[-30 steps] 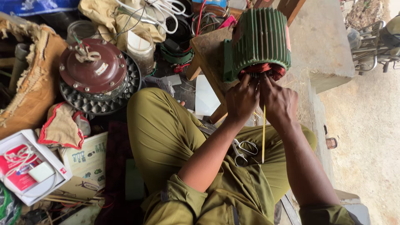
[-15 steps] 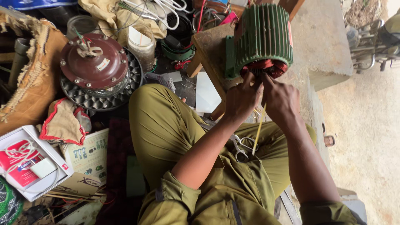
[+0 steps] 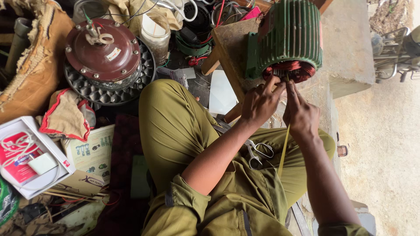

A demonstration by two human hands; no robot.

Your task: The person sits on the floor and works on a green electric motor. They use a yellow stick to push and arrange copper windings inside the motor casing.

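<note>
The green ribbed cast-metal motor housing [image 3: 288, 37] sits at 1 o'clock in the view, resting on a worn wooden block [image 3: 229, 48]. Its open end faces the person and exposes the copper-red wire winding [image 3: 291, 70].

Left hand [image 3: 261, 102]: positioned directly below the winding, at 6 o'clock from the housing. The fingertips reach up to the lower edge of the copper coils; the grip is pinched together at the winding, though what it pinches is too small to tell.

Right hand [image 3: 301, 116]: just beside the left hand, on its 3 o'clock side. The forefinger points up to the winding; the remaining fingers are closed on a thin yellow strip [image 3: 284, 150], which hangs down from the hand toward 6 o'clock over the lap.

A pair of steel scissors [image 3: 258, 150] lies on the olive-green trousers [image 3: 175, 126], between the two forearms.

At 10 o'clock from the hands, a maroon round ceiling-fan motor [image 3: 103, 54] rests on a black ribbed disc [image 3: 111, 94]. A white open box [image 3: 26, 155] with coiled white cord lies at 8 o'clock. A clear jar [image 3: 155, 32] stands beside the fan motor.
</note>
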